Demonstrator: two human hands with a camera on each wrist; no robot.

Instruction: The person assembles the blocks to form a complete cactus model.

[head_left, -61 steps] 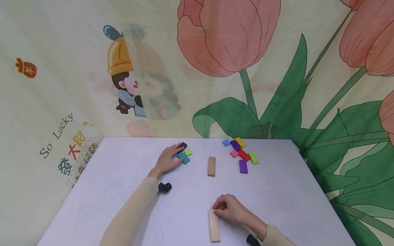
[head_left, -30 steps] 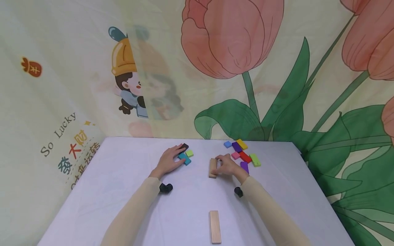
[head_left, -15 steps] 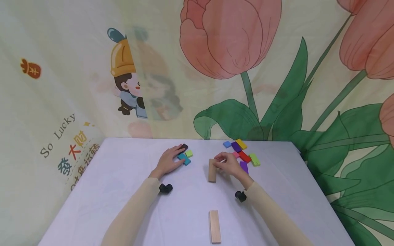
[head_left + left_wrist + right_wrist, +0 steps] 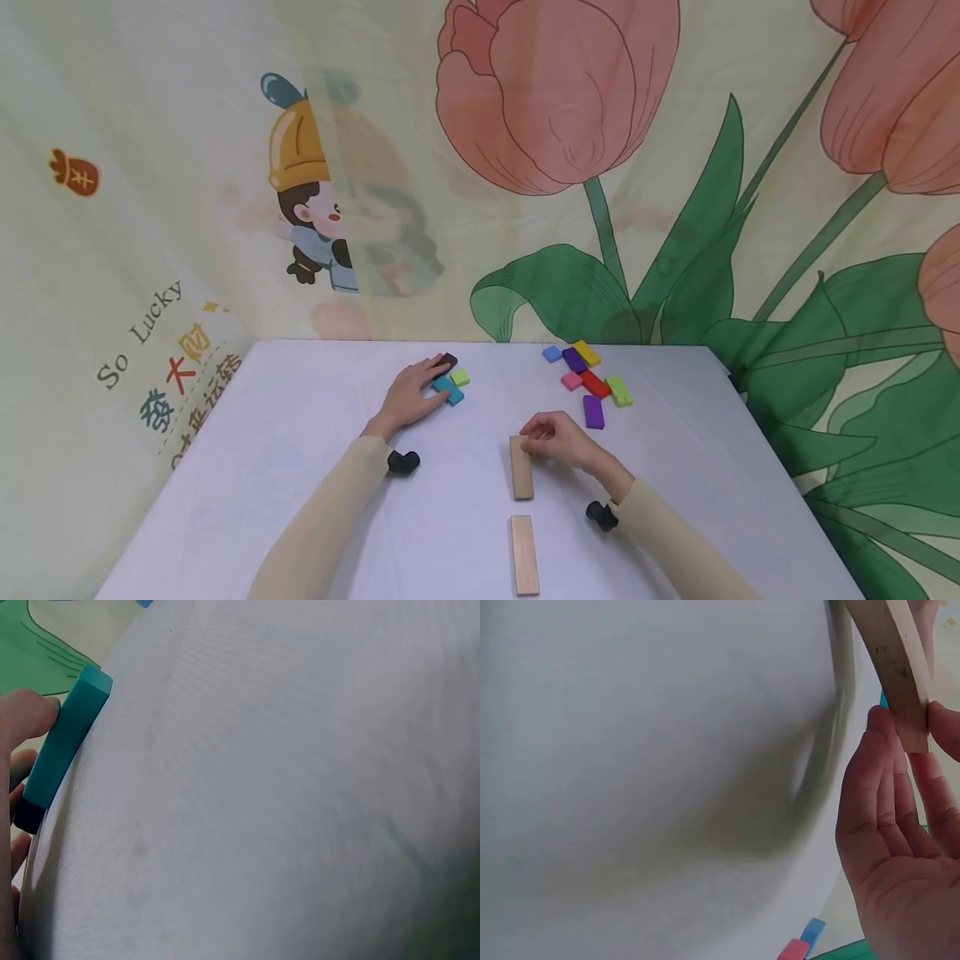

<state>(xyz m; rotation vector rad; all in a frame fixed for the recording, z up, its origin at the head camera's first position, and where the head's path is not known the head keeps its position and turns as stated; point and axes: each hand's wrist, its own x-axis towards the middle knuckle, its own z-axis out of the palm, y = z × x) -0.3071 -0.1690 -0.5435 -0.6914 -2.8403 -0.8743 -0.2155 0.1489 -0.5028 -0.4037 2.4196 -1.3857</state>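
In the head view my right hand pinches the far end of a plain wooden block between thumb and fingertips. The right wrist view shows the same wooden block in the grip, apparently just off the table. A second wooden block lies in line with it, closer to the near edge. My left hand rests at the back left, its fingers extended by a teal block and a black block. Its thumb touches the teal block in the left wrist view. A light green block lies beside them.
Toward the back right lies a loose group of small coloured blocks, among them a red block, a yellow block and a purple block. A white cloth covers the table. Behind it hangs a printed curtain.
My right hand let go of the near wooden block, reached forward, took hold of the farther one and drew it back toward the near one. The left hand has stayed put.
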